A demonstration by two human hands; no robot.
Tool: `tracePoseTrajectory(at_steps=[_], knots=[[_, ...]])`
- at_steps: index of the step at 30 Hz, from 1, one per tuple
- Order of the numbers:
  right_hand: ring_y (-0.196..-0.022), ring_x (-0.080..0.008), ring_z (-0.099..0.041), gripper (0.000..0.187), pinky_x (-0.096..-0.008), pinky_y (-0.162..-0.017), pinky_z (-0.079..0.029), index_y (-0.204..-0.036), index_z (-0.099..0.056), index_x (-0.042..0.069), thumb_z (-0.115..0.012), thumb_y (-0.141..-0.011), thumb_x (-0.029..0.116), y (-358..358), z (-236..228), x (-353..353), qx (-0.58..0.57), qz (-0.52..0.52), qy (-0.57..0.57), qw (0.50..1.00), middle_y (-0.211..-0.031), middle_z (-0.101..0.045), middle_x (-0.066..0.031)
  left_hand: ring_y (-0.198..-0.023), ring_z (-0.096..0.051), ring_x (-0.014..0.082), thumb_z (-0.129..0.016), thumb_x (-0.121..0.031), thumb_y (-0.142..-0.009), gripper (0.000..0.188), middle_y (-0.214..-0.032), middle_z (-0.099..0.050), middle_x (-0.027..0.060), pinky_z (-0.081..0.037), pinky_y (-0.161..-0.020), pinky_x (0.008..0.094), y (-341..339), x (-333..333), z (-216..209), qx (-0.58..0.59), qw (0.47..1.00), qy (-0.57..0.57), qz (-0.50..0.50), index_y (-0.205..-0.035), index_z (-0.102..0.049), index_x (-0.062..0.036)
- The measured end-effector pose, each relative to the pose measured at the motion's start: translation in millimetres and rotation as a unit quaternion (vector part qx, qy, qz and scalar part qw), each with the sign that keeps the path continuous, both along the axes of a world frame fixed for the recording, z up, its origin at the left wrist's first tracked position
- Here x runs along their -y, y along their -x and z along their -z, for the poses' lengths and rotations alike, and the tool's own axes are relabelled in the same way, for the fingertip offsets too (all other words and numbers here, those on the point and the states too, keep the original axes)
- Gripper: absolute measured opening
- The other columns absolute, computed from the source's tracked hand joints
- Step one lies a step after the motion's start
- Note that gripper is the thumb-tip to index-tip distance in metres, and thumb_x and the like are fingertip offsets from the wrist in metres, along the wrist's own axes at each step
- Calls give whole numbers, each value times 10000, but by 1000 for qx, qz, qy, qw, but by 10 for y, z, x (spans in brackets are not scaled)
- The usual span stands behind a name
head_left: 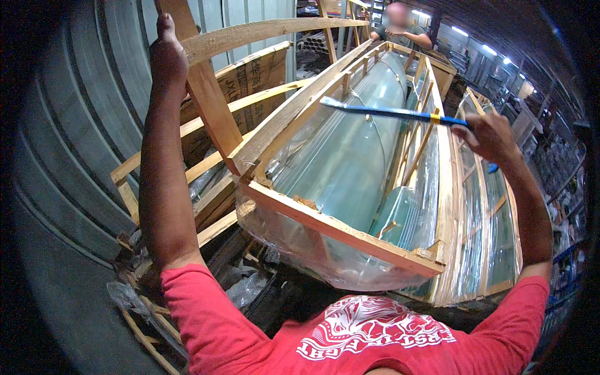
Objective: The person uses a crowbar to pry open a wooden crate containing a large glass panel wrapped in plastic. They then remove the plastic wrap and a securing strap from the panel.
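My left hand (pixel 169 59) is raised and wrapped round the upright slat of a wooden crate frame (pixel 215 109), which stands tilted at the crate's left side. My right hand (pixel 490 139) grips one end of a long blue pry bar (pixel 394 113) with a yellow band. Its pale tip points left, over the crate's left rail. Beneath the bar lies an open-topped wooden crate (pixel 350 230), holding greenish curved glass panels (pixel 350 169) wrapped in clear plastic film. Splintered wood shows at the crate's near corners.
Another person (pixel 400 31) stands at the crate's far end. A second crate of wrapped panels (pixel 494 231) lies to the right. A corrugated metal wall (pixel 81 125) rises on the left, with wooden slats and brown cardboard (pixel 253 84) before it. Plastic wrap (pixel 247 290) lies below the crate.
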State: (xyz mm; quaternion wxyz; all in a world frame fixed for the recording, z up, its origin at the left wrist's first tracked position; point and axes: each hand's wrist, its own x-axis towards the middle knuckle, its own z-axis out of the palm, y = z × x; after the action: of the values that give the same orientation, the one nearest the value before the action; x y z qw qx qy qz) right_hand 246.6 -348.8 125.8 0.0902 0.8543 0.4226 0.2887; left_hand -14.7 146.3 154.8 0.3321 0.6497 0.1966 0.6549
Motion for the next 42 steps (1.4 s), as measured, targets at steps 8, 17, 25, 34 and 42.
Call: tracePoseTrajectory(at_steps=[8,17,25,34,42], knots=[[-717,-361,-695,614,-470,-672,-557,-796,-719,59,-547,-901,639,-552,-439,-798,45,72,75,993,-744,-683,-176,-769,-710,257,-412,-604,-985,642,-916,-703,129,-571,-753,393,-195,69,-330,12,989,63,132,-1253,-561,-39],[-644,-350,-676,623,-463,-638,-530,-740,-704,19,-581,-893,610,-223,-776,-1002,80,31,145,986,-651,-647,-175,-899,-671,294,-331,-577,-1010,675,-996,-685,195,-481,-874,385,82,-124,45,57,988,81,119,-1157,-628,11],[-497,-281,-596,567,-421,-527,-478,-687,-706,20,-610,-916,530,138,-895,-1071,79,7,172,982,-547,-580,-134,-1026,-619,271,-382,-622,-992,726,-1184,-621,172,-453,-930,390,112,-68,61,-12,998,28,-58,-1424,-470,-46],[-529,-280,-608,585,-418,-552,-489,-696,-705,34,-585,-918,562,185,-901,-1058,89,10,182,979,-573,-591,-132,-1037,-617,266,-369,-572,-1015,680,-1211,-606,163,-468,-929,385,104,59,46,28,998,46,32,-1425,-462,-37],[-568,-305,-621,564,-441,-581,-499,-729,-717,37,-591,-919,554,195,-958,-1112,99,39,175,979,-610,-605,-150,-1036,-640,251,-369,-548,-1019,650,-1212,-621,160,-492,-915,371,41,-183,32,42,998,-31,-20,-1373,-497,-18]])
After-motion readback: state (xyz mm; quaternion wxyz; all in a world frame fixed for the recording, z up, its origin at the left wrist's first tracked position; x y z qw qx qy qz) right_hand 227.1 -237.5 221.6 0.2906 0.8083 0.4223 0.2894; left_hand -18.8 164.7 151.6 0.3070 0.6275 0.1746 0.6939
